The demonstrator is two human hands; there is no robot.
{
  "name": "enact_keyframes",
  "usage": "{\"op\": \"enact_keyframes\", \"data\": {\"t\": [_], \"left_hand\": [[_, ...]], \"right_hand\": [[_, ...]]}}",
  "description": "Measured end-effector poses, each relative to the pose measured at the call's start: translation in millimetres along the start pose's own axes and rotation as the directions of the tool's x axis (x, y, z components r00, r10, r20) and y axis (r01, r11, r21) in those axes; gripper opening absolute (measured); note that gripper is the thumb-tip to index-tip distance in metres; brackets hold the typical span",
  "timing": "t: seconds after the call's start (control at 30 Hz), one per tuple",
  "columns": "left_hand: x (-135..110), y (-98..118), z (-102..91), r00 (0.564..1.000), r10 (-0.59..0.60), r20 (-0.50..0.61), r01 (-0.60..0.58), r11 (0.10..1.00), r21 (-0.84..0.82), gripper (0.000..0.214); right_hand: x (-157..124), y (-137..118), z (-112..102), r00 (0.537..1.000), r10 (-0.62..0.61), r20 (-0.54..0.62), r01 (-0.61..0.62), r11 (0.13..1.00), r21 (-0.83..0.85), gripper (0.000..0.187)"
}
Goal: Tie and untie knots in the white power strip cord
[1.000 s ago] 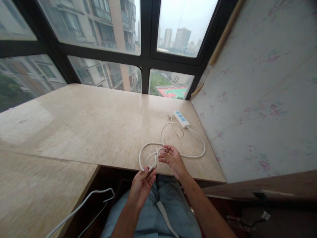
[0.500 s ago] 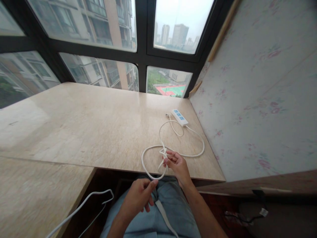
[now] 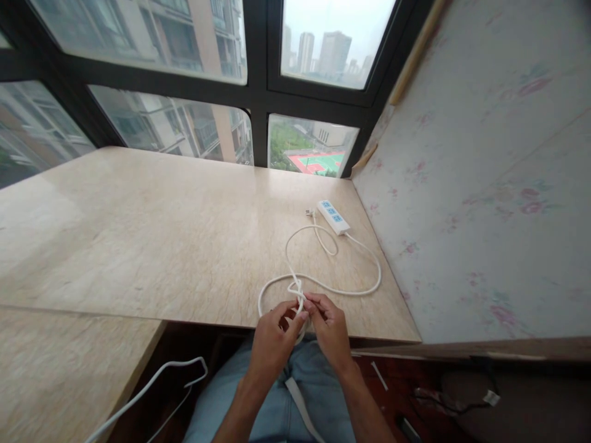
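Observation:
A knotted white power cord (image 3: 295,285) lies at the front edge of the stone counter. My left hand (image 3: 276,332) pinches the cord just below the knot, thumb and forefinger pressed together. Close beside it, my right hand (image 3: 327,320) also grips the cord at the knot's right side. Past the hands, the cord loops over the counter to a white power strip (image 3: 333,218) with blue sockets. Its plug (image 3: 309,213) rests to the left of the strip. Part of the lower loop is hidden behind my fingers.
The beige stone counter (image 3: 161,234) runs up to dark-framed windows. A flowered wall (image 3: 484,172) borders it on the right. At lower left, a white bent rod or cable (image 3: 152,381) reaches over the counter's edge. A black cable (image 3: 450,406) lies low on the right.
My left hand has moved up and right from the bottom of the loop to the knot, beside my right hand. The knot has shifted slightly left.

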State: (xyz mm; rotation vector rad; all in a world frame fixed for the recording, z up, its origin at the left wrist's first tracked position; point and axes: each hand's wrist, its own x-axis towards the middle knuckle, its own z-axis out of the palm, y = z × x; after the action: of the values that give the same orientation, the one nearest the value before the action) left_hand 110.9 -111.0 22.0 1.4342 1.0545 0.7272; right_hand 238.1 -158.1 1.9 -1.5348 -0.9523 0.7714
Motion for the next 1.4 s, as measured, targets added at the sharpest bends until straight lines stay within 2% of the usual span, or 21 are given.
{"op": "enact_keyframes", "data": {"t": [0.07, 0.2, 0.4, 0.53, 0.67, 0.8, 0.9, 1.0, 1.07, 1.13, 1.23, 1.33, 1.4], "left_hand": [[0, 1, -0.8, 1.000, 0.009, 0.024, -0.009, 1.000, -0.001, 0.022], [-3, 2, -2.4, 0.999, -0.007, 0.033, 0.009, 0.999, -0.046, 0.019], [-13, -3, -10.1, 0.995, 0.031, -0.093, -0.032, 0.999, -0.015, 0.018], [-19, -8, -18.5, 0.997, 0.064, -0.047, -0.067, 0.995, -0.075, 0.022], [-17, -13, -25.5, 0.996, 0.055, 0.063, -0.045, 0.987, -0.154, 0.032], [-10, -17, -26.4, 0.982, 0.052, 0.183, -0.047, 0.998, -0.030, 0.044], [0, -18, -24.4, 0.990, -0.019, 0.139, 0.010, 0.998, 0.064, 0.050], [15, -12, -20.8, 1.000, -0.030, 0.007, 0.029, 0.991, 0.134, 0.033], [27, -6, -15.8, 0.996, 0.042, -0.075, -0.028, 0.984, 0.178, 0.023], [40, -1, -8.6, 0.983, 0.148, -0.106, -0.125, 0.971, 0.202, 0.029], [55, 2, 2.2, 0.960, 0.274, -0.052, -0.260, 0.947, 0.187, 0.024], [60, 1, 7.8, 0.950, 0.313, 0.002, -0.308, 0.935, 0.178, 0.009], [60, -1, 9.0, 0.940, 0.340, -0.026, -0.331, 0.928, 0.172, 0.008]], "right_hand": [[1, 0, -1, 1.000, -0.021, -0.008, 0.020, 0.998, -0.064, 0.026], [9, 2, -2, 0.992, -0.021, -0.124, 0.007, 0.993, -0.115, 0.027], [26, 6, -3, 0.966, 0.079, -0.246, -0.076, 0.997, 0.022, 0.035], [34, 8, -2, 0.930, 0.111, -0.351, -0.080, 0.992, 0.102, 0.037], [36, 18, 7, 0.933, 0.142, -0.332, -0.092, 0.982, 0.163, 0.036], [32, 34, 15, 0.936, 0.159, -0.314, -0.116, 0.982, 0.149, 0.038], [28, 41, 15, 0.958, 0.122, -0.261, -0.102, 0.991, 0.090, 0.038], [26, 42, 10, 0.972, 0.082, -0.220, -0.072, 0.996, 0.054, 0.035], [25, 40, 6, 0.978, 0.053, -0.200, -0.046, 0.998, 0.038, 0.033], [26, 38, 4, 0.982, 0.021, -0.185, -0.016, 0.999, 0.028, 0.031], [26, 37, 1, 0.982, -0.007, -0.189, 0.015, 0.999, 0.037, 0.030], [26, 40, -1, 0.982, 0.013, -0.187, 0.003, 0.997, 0.083, 0.031], [25, 42, -1, 0.982, 0.041, -0.183, -0.015, 0.989, 0.145, 0.031]]}}
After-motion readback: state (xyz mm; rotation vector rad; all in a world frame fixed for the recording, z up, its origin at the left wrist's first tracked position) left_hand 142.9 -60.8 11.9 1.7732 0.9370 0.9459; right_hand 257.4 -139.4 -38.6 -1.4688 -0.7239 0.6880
